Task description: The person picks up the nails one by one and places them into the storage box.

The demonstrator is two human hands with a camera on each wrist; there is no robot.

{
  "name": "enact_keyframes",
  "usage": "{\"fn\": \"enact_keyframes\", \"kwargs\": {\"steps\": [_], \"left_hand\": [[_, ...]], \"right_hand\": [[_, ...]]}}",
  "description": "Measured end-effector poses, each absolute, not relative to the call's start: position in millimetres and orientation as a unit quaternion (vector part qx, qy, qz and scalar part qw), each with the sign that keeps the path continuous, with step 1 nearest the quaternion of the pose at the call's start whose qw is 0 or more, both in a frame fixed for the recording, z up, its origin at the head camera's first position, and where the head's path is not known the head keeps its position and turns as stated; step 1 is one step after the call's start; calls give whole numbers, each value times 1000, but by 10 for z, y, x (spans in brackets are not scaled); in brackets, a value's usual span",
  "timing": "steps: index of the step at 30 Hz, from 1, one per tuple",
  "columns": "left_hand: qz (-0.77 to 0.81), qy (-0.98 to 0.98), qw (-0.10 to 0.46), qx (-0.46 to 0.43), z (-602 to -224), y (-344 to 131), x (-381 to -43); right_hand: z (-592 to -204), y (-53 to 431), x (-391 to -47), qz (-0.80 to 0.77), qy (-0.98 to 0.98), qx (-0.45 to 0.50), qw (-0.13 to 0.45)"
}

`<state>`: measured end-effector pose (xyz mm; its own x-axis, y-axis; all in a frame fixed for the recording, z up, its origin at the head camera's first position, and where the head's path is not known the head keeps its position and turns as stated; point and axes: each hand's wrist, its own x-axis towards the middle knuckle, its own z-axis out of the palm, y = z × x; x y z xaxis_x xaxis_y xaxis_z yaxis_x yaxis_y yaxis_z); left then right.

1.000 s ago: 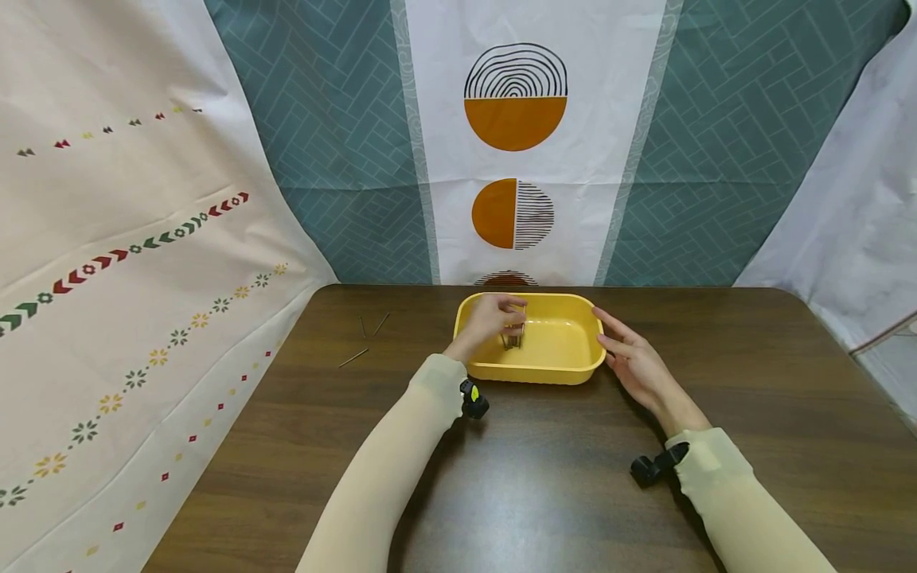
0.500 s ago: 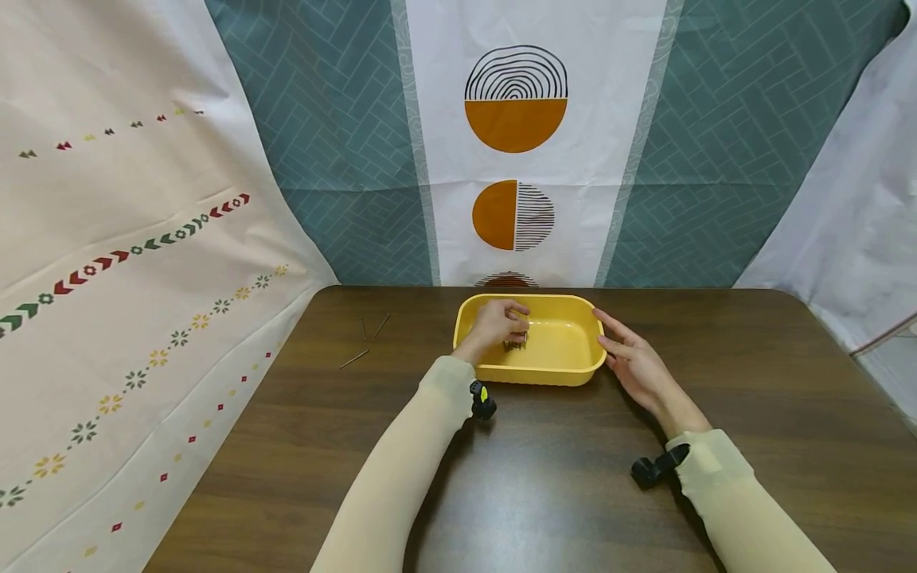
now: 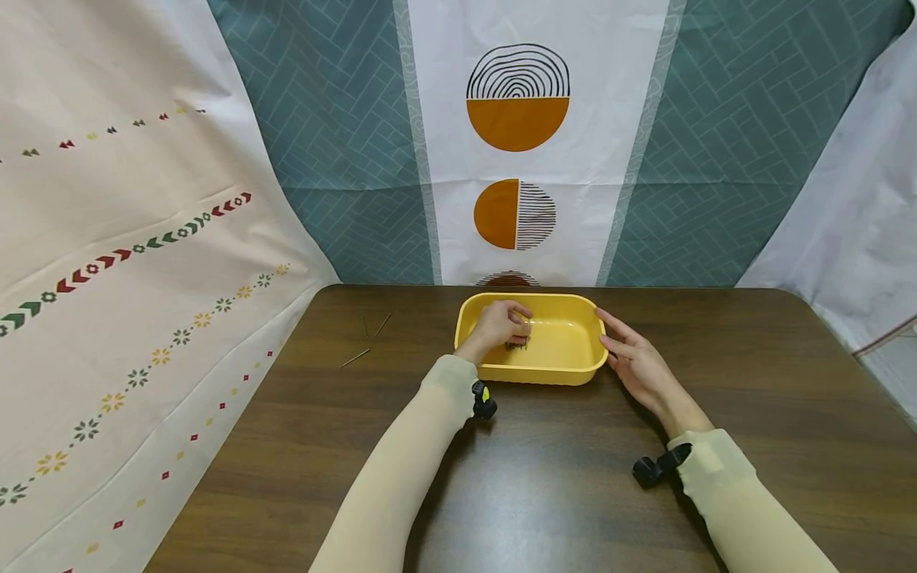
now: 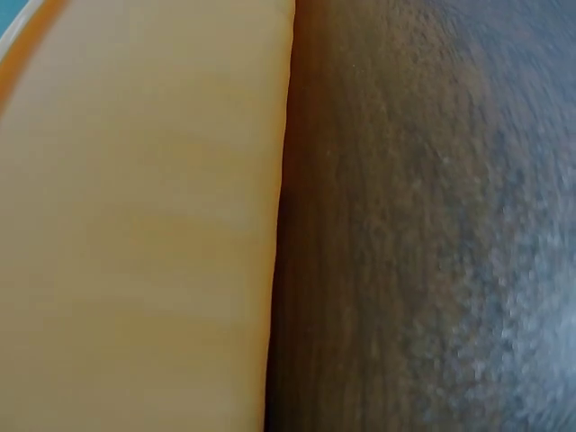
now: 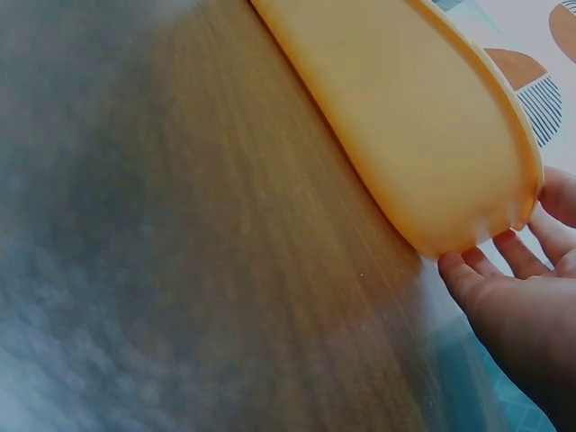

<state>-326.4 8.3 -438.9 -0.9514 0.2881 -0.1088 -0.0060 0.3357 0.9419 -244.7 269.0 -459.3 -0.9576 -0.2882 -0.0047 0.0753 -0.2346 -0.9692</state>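
My left hand (image 3: 496, 324) reaches over the near-left rim of a yellow plastic tray (image 3: 566, 372). Its curled fingers pinch a small bunch of thin metal nails (image 3: 513, 345) low over the tray floor, mostly hidden by the fingers. At the tray's right end, my right hand (image 3: 640, 368) rests its spread, extended fingers against the rim and outer wall. The right wrist view shows these fingertips (image 5: 456, 267) on the end wall of the tray (image 5: 405, 126). The left wrist view holds only the tray's side wall (image 4: 144, 225) and tabletop.
Three thin nails lie apart on the dark wooden table (image 3: 559, 477), left of the tray; one is the nearest nail (image 3: 355, 357). Patterned cloths hang behind and at both sides of the table, including a teal and white curtain (image 3: 344, 143).
My left hand has moved slightly right and lower into the tray with the nails, which now show less below its fingers. My right hand stays at the tray's end.
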Motion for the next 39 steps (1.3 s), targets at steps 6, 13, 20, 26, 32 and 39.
{"fn": "enact_keyframes", "kwargs": {"steps": [6,13,20,26,32,39], "left_hand": [[565,810,131,90,-4366,100,-3252],[534,833,122,84,-4357,117,-3250],[506,850,112,93,-4363,113,-3256],[494,857,109,103,-4373,103,-3261],[507,849,109,107,-4375,97,-3265],[529,838,87,104,-4375,81,-3285]], "right_hand": [[-4589,2702,-2449,-780,609,-88,115],[-4585,2709,-2454,-779,611,-86,116],[-4586,2704,-2457,-782,607,-84,115],[-4587,2703,-2457,-785,603,-83,116],[-4592,2706,-2463,-785,603,-83,117],[-4599,2682,-2456,-785,602,-85,120]]}}
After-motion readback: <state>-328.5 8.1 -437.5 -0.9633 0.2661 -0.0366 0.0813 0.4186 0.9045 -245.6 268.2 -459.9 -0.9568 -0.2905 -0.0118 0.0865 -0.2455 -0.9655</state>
